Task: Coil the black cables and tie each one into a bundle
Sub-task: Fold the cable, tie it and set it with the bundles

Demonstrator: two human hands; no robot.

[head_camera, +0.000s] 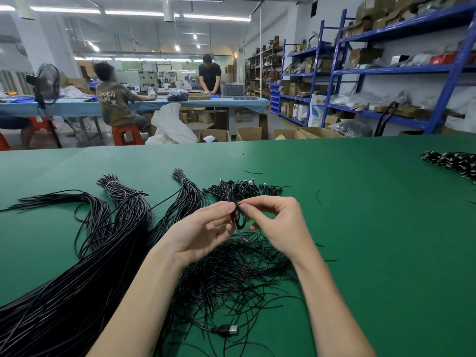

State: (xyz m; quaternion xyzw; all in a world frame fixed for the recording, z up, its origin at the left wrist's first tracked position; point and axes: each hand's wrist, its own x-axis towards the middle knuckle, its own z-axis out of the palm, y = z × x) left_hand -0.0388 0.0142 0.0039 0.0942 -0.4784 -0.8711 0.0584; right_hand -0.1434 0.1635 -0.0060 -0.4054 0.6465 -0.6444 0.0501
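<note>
Above the green table (360, 228), a small coiled black cable (238, 217) hangs between both hands. My left hand (201, 233) pinches its left side with thumb and fingers. My right hand (278, 220) pinches the coil from the right at its top. A bare wire end of the cable sticks out below the coil. Under my hands lies a loose tangle of thin black ties (231, 274). A black USB plug (228, 330) lies near the front edge. Long black cables (77, 279) tied in thick sheaves stretch across the left.
A row of small coiled bundles (244, 189) lies just beyond my hands. Another heap of bundles (453, 162) sits at the far right edge. Beyond the table are cardboard boxes, blue shelving and two people at a blue bench.
</note>
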